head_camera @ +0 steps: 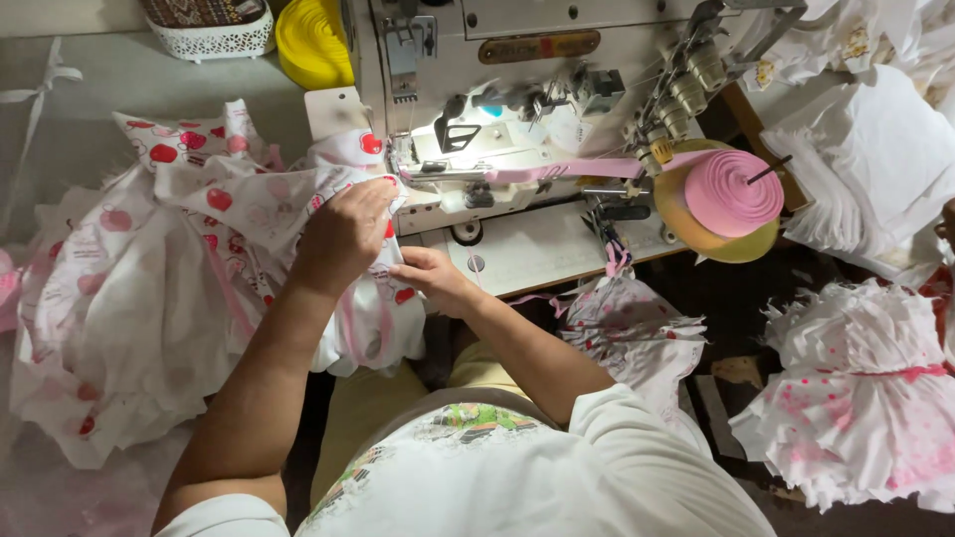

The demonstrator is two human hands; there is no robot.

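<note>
My left hand lies on top of a white garment printed with red apples, pinching its edge close to the needle area of an industrial sewing machine. Just below, my right hand grips the same garment from underneath at the machine bed's front edge. A pink binding tape runs from a pink tape roll on a yellow disc across to the presser foot. The needle itself is hidden behind fabric and my left hand.
A heap of the same apple-print pieces covers the table at left. White ruffled garments with pink dots pile at right, more white cloth above them. A yellow tape roll and a white basket stand at the back.
</note>
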